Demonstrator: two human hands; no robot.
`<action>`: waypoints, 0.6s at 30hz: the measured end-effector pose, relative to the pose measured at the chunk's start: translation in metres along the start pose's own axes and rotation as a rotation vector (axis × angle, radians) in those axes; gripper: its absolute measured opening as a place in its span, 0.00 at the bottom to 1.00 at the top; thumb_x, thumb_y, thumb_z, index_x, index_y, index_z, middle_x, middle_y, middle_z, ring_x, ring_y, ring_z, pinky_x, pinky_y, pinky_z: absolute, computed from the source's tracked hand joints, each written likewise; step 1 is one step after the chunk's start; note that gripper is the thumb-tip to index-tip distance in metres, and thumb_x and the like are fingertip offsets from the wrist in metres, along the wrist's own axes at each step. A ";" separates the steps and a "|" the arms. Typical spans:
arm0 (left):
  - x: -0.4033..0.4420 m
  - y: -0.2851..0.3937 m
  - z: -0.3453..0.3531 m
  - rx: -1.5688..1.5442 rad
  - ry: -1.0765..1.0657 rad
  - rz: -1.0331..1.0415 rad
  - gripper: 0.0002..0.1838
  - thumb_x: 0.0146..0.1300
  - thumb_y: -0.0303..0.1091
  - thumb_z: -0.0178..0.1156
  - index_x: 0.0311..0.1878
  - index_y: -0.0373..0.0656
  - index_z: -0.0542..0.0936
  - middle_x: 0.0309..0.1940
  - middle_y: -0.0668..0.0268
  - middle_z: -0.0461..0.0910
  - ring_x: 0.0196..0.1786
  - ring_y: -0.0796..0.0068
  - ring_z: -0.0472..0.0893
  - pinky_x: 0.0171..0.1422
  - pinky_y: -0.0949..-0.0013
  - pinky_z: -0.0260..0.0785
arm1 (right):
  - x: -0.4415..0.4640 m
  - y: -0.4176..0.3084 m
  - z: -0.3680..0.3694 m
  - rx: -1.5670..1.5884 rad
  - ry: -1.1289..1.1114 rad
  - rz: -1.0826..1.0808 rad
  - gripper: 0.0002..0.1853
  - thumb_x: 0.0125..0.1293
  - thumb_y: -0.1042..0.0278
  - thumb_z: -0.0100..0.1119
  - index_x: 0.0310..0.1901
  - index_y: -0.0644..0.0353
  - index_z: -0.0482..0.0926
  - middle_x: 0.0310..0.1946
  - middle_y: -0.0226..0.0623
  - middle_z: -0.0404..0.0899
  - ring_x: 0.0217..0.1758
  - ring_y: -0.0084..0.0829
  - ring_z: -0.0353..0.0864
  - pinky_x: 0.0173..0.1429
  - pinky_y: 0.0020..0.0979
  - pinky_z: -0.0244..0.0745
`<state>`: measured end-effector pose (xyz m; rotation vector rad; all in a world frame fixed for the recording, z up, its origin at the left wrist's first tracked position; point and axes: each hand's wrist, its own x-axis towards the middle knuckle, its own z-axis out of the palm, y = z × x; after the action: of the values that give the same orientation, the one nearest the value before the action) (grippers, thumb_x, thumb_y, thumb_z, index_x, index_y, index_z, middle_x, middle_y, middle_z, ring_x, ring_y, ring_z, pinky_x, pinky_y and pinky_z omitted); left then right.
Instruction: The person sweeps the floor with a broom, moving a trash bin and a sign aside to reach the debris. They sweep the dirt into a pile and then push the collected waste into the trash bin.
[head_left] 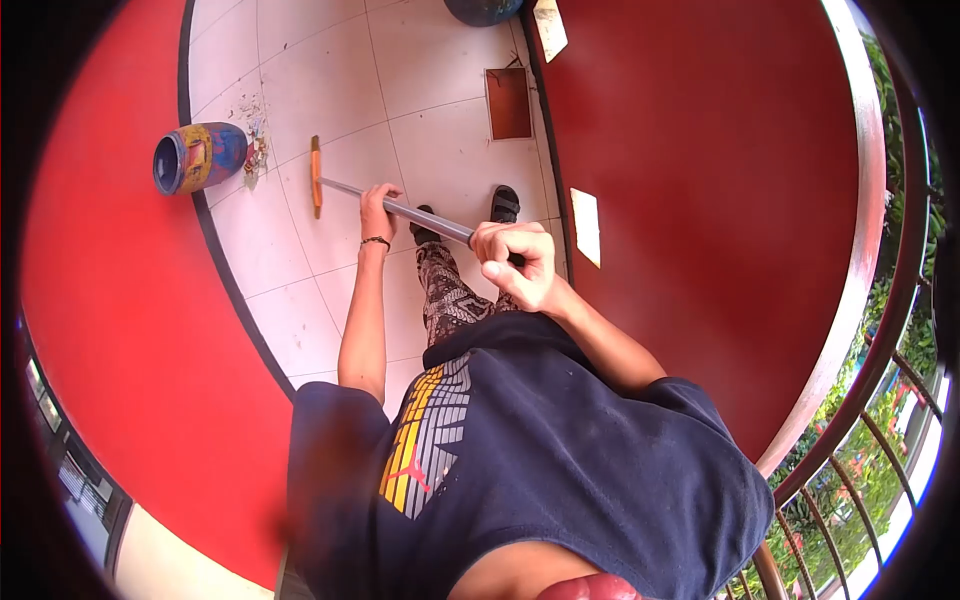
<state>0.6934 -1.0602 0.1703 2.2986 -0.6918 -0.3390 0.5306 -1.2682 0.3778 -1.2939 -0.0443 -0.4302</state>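
A broom with a grey handle [430,219] and a narrow orange head [316,178] slants across in front of my body. Its head rests on the pale tiled floor, to the left of my feet. Partway down the handle, my left hand [379,212] is closed around it. Higher up, my right hand [516,262] grips the handle's top end in front of my waist. Small scraps of litter [256,145] lie on the tiles beyond the broom head, beside a painted blue, yellow and red bin [203,157].
Red walls [130,330] flank the tiled floor [330,60] on both sides. A reddish-brown rectangle [508,103] lies by the right wall's base, near a dark blue rounded container [484,8]. Beyond the right wall runs a metal railing [850,425] with greenery behind.
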 end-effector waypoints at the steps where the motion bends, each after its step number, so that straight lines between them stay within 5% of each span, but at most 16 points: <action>1: -0.003 0.031 0.003 -0.019 -0.027 0.035 0.12 0.46 0.14 0.56 0.32 0.43 0.80 0.30 0.61 0.80 0.43 0.54 0.77 0.51 0.59 0.69 | 0.008 -0.027 -0.006 0.011 -0.074 -0.047 0.17 0.58 0.73 0.60 0.17 0.60 0.63 0.14 0.33 0.66 0.18 0.30 0.66 0.28 0.31 0.65; 5: -0.011 0.128 0.040 -0.222 -0.230 0.139 0.09 0.47 0.17 0.58 0.31 0.41 0.78 0.27 0.61 0.80 0.37 0.55 0.78 0.45 0.60 0.70 | 0.020 -0.097 -0.030 0.081 -0.288 -0.157 0.16 0.57 0.69 0.58 0.16 0.57 0.65 0.13 0.31 0.67 0.15 0.31 0.69 0.23 0.31 0.66; 11: 0.005 0.220 0.096 -0.476 -0.571 0.046 0.10 0.53 0.24 0.60 0.40 0.40 0.82 0.34 0.55 0.84 0.40 0.55 0.84 0.45 0.60 0.73 | 0.046 -0.131 -0.047 -0.245 -0.022 -0.060 0.20 0.67 0.77 0.47 0.15 0.64 0.60 0.11 0.35 0.64 0.13 0.24 0.60 0.19 0.28 0.55; 15: 0.034 0.205 0.168 -0.389 -0.618 -0.018 0.20 0.58 0.28 0.57 0.55 0.44 0.79 0.45 0.50 0.83 0.49 0.54 0.82 0.50 0.59 0.74 | 0.078 -0.098 -0.067 -0.186 0.222 0.066 0.23 0.71 0.75 0.45 0.16 0.59 0.55 0.10 0.32 0.60 0.14 0.20 0.50 0.20 0.27 0.47; 18: 0.065 0.167 0.199 -0.502 -0.444 -0.026 0.17 0.58 0.29 0.57 0.51 0.44 0.81 0.42 0.52 0.84 0.47 0.56 0.83 0.49 0.58 0.74 | 0.112 -0.064 -0.084 -0.014 0.179 0.067 0.24 0.73 0.73 0.47 0.15 0.57 0.56 0.11 0.27 0.57 0.15 0.17 0.52 0.20 0.25 0.44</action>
<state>0.5993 -1.3095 0.1403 1.7647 -0.6929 -0.9412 0.5950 -1.3917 0.4427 -1.2627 0.1521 -0.4880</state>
